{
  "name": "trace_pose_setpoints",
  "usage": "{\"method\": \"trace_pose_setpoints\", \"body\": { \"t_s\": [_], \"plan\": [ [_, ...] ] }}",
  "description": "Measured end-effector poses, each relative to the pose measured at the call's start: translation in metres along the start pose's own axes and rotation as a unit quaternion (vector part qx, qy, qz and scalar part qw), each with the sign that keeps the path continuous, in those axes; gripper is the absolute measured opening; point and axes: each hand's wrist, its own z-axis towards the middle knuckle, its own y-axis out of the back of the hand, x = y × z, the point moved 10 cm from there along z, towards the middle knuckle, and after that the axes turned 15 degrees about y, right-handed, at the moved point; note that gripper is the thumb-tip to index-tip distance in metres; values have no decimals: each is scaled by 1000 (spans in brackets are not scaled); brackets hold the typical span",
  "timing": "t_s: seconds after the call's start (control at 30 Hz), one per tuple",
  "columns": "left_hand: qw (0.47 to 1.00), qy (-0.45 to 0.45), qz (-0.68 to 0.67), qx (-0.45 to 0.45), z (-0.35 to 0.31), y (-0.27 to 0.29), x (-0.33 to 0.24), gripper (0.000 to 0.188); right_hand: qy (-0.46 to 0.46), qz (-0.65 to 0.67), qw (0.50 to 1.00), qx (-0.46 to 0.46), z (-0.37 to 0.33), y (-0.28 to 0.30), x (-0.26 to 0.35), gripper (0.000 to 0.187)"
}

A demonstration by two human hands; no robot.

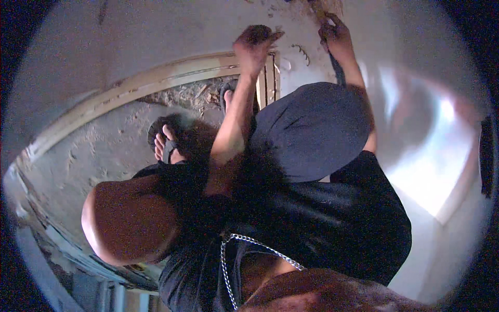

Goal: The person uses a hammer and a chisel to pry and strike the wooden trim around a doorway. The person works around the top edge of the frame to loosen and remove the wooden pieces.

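My left hand [252,49] is raised in front of the wall, its fingers curled closed. A short narrow tip sticks out past the fingers to the right; motion blur hides whether it is a finger or a held thing. My right hand [339,42] is closed against the wall farther right. A long dark strip [337,68] runs down from under its palm, and a brownish piece [316,9] shows just above its fingers. I cannot tell whether these two belong together. My left forearm passes between my bent knees.
The pale wall [384,31] has flaked brown patches and a small jagged crack mark [301,53]. A cream wooden trim [156,83] runs along its foot, with a short upright piece beside it. Crumbled debris [202,96] lies on the floor near my sandaled feet [167,143].
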Motion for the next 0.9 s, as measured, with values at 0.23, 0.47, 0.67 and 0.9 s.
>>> {"method": "trace_pose_setpoints", "body": {
  "t_s": [0.23, 0.47, 0.67, 0.9],
  "plan": [
    [993, 107, -12, -56, 38, -6, 3, 24, -244, 247, 908, -234, -131, -28, -170, 26],
    [988, 77, -109, -83, 81, 38, -62, 19, -250, 415, 823, -298, -197, -74, -236, 32],
    [834, 70, 453, 308, 62, -30, 3, 37, -274, 408, 812, -315, -211, -95, -243, 27],
    [685, -31, 537, 491, 8, -114, 88, 33, -267, 428, 797, -334, -209, -93, -244, 25]
  ]
}}
